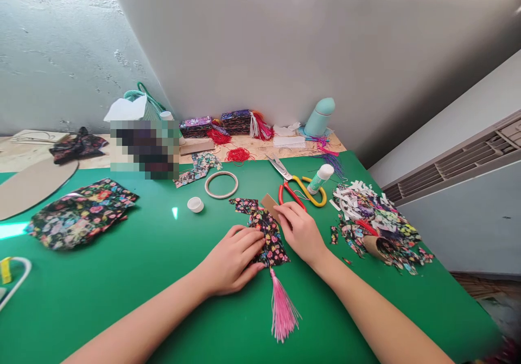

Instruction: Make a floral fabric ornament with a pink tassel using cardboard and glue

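My left hand (236, 258) rests with its fingers laid out over a black floral fabric piece (274, 242), pressing it on the green table. A pink tassel (283, 312) hangs off the near end of that piece. My right hand (303, 234) pinches a small brown cardboard strip (268, 203) by its near side, against the right edge of the fabric. Just beyond the right hand lie scissors (286, 177) with one red and one yellow handle, blades pointing away. A glue stick (321, 178) stands tilted by the yellow handle.
Right of the hands is a heap of fabric and paper scraps (378, 212) with a cardboard tube (375, 246). Left of centre are a tape roll (221, 195) and a white cap (195, 205). Floral cloth (83, 212) lies at left. Stacked floral bookmarks (236, 124) and red thread (238, 154) lie behind.
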Demonstrator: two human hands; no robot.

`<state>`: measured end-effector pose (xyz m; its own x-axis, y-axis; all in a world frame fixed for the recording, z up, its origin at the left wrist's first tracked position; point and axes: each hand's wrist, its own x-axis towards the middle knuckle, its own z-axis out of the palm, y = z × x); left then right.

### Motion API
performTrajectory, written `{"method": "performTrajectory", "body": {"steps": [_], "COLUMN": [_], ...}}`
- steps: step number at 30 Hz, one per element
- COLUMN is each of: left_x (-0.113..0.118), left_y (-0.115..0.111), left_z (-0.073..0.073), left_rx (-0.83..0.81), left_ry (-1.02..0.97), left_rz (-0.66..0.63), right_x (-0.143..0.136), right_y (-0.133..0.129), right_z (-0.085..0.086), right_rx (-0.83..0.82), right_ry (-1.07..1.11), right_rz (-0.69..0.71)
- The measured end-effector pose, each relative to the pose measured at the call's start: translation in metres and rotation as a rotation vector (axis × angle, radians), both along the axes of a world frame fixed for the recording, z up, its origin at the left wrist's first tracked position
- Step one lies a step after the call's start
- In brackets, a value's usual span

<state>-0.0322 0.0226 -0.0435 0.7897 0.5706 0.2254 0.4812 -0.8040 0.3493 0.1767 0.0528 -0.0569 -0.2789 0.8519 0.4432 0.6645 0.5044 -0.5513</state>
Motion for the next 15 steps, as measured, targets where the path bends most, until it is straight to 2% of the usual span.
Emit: {"method": "performTrajectory", "body": {"steps": [3, 7, 11, 15], "left_x": [0.0, 0.0, 0.0, 0.0], "left_y": [0.0, 0.0, 0.0, 0.0], "left_z": [0.0, 0.0, -0.001, -0.001], "left_rx": [0.001, 0.001, 0.003, -0.006], "left_ry": [0.001, 0.005, 0.0, 0.003], "left_rz": [0.0, 0.001, 0.004, 0.0], "right_x": [0.0, -0.003, -0.005, -0.004], "right_y": [-0.002, -0.006, -0.008, -0.004], "right_z": [0.005, 0.009, 0.003, -0.002], "right_rx": [-0.009, -0.12, -0.1, -0.047], "right_ry": [0.096, 0.183, 0.081, -0.044], "right_rz": [0.014, 0.123, 0.231, 0.201]}}
